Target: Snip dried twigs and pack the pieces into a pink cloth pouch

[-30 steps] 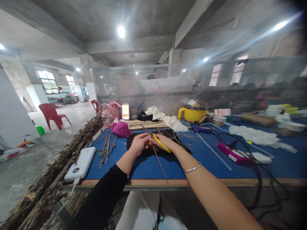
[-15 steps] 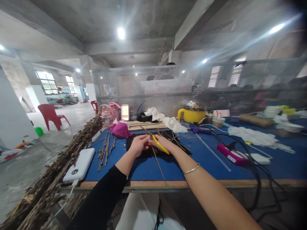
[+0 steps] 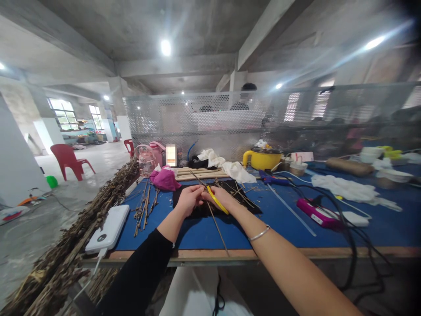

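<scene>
My left hand (image 3: 188, 199) and my right hand (image 3: 222, 197) meet over a black cloth (image 3: 246, 198) on the blue table (image 3: 283, 224). The fingers of both hands are pinched together around thin brown twigs (image 3: 215, 221); one long twig runs from the hands toward the table's front edge. My right hand also carries a tool with yellow handles (image 3: 217, 201), which lies across its back. A silver bangle (image 3: 259, 234) sits on my right wrist. My left arm wears a black sleeve.
A white power bank (image 3: 109, 227) lies at the table's left front. Loose twigs (image 3: 144, 207) lie left of the cloth, and a long pile of branches (image 3: 82, 224) runs along the left edge. Behind are a pink cloth (image 3: 164, 177), wooden slats (image 3: 197, 174), a yellow pot (image 3: 263, 159), a magenta tool (image 3: 319, 213) with black cables.
The hands stay together on the twigs, with only a slight shift. A person's head has come into view behind the perforated screen.
</scene>
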The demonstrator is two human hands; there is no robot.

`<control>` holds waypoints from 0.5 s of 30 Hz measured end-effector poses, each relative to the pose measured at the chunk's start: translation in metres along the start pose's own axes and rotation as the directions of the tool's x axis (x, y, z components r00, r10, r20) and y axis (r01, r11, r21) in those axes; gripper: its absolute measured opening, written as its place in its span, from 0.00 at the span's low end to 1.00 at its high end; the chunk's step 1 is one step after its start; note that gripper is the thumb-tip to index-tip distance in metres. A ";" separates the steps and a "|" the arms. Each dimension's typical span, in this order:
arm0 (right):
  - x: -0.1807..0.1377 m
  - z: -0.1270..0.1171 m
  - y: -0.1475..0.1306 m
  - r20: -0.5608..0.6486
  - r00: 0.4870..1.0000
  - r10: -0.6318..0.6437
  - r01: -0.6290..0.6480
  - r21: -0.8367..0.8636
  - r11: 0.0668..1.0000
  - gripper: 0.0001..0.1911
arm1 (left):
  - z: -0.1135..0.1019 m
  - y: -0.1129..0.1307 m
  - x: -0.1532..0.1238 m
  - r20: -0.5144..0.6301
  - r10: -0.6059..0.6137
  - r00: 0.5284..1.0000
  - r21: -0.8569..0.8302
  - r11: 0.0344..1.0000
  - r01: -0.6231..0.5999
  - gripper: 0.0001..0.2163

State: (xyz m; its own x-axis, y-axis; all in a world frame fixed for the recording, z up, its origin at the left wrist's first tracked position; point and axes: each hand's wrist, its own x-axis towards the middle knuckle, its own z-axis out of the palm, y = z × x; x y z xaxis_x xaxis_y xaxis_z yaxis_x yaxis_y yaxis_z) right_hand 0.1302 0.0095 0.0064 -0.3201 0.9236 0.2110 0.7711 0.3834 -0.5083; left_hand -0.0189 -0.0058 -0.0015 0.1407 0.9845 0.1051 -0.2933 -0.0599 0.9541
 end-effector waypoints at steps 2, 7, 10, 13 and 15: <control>0.000 -0.001 -0.001 0.010 1.000 0.013 -0.013 -0.002 1.000 0.30 | 0.000 0.001 0.000 -0.011 0.005 1.000 0.015 1.000 -0.005 0.13; 0.000 -0.002 -0.001 0.019 0.999 0.038 -0.037 -0.080 0.996 0.31 | 0.001 0.003 0.000 -0.031 -0.012 0.999 0.057 0.998 0.013 0.13; 0.001 -0.002 0.004 0.037 0.999 -0.004 0.007 -0.083 0.996 0.32 | 0.001 0.003 0.000 -0.001 -0.008 1.000 0.102 0.995 0.008 0.13; 0.003 -0.002 0.009 0.087 0.995 -0.054 0.058 -0.040 0.998 0.31 | 0.001 0.003 0.000 0.008 0.003 1.000 0.107 0.994 -0.004 0.13; 0.004 -0.001 0.012 0.118 0.991 -0.059 0.063 -0.029 0.998 0.30 | 0.000 0.002 0.000 0.013 0.010 1.000 0.112 0.994 -0.011 0.13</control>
State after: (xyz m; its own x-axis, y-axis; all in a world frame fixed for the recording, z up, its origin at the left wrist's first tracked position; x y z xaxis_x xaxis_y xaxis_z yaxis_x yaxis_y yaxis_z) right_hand 0.1391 0.0177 0.0023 -0.4281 0.8928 0.1403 0.7650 0.4407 -0.4696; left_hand -0.0194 -0.0064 0.0009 0.1500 0.9816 0.1183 -0.1868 -0.0893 0.9783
